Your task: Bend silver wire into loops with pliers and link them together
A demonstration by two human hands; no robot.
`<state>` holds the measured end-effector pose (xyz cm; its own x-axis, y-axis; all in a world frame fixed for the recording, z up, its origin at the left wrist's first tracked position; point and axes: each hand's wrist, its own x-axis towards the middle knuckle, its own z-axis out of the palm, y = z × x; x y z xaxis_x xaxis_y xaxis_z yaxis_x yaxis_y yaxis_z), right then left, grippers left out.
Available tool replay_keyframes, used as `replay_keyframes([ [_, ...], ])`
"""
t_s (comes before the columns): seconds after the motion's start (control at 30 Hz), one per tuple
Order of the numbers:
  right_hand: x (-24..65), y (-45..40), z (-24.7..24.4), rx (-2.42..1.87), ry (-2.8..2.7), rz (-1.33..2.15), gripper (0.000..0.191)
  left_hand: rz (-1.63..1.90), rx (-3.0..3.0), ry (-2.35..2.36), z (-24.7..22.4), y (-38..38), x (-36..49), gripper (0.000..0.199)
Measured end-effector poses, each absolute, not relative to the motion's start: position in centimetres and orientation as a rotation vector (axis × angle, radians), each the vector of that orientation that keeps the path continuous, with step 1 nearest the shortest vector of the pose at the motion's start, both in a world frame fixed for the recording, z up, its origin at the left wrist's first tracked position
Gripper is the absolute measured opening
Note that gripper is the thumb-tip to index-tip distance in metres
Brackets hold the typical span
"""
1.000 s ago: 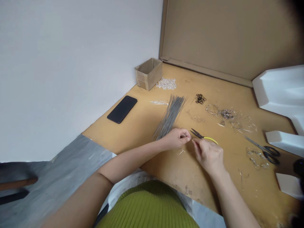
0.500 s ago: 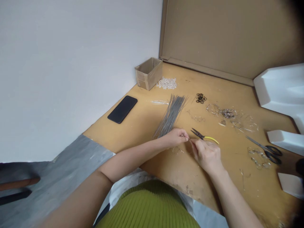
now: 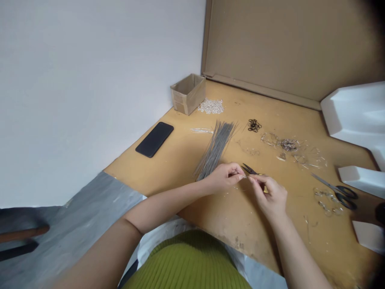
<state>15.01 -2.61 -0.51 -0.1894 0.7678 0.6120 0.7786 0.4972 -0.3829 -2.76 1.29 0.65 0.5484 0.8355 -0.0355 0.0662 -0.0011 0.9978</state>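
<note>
My left hand (image 3: 227, 176) is closed in a pinch on a thin wire (image 3: 244, 177). Facing it, my right hand (image 3: 270, 194) pinches at the other end of the same wire, fingertips closed. Something small and shiny shows between the two hands, too small to make out. Just behind my fingers lie pliers (image 3: 248, 168), their handles mostly hidden by my right hand. A bundle of grey wires (image 3: 217, 148) rests on the table beyond my left wrist.
On the wooden table (image 3: 204, 212) are a phone (image 3: 154, 139), a cardboard box (image 3: 188, 96), clear beads (image 3: 211, 106), black rings (image 3: 254, 125), tangled wire pieces (image 3: 290, 144), scissors (image 3: 339, 192) and a beaded wire ring (image 3: 327, 202). White foam pieces (image 3: 357, 116) stand at the right.
Both hands have shifted slightly right. My right hand has turned and covers more of the pliers' yellow handle. The shiny bit between the fingertips shows more plainly.
</note>
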Motion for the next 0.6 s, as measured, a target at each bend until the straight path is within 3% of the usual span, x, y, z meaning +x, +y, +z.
replay_keyframes([
  [0.23,14.7,-3.0,0.1,-1.457,-1.821,0.253,0.014,0.587,1.333,0.801,0.5,2.1,-2.7,0.008],
  [0.47,14.3,-3.3,0.4,-1.475,-1.868,0.243,0.014,0.554,1.444,0.783,-0.3,2.1,-2.5,0.007],
  [0.6,14.2,-3.4,0.6,-1.517,-1.769,0.445,0.015,0.521,1.494,0.750,-0.4,2.1,-2.4,0.010],
])
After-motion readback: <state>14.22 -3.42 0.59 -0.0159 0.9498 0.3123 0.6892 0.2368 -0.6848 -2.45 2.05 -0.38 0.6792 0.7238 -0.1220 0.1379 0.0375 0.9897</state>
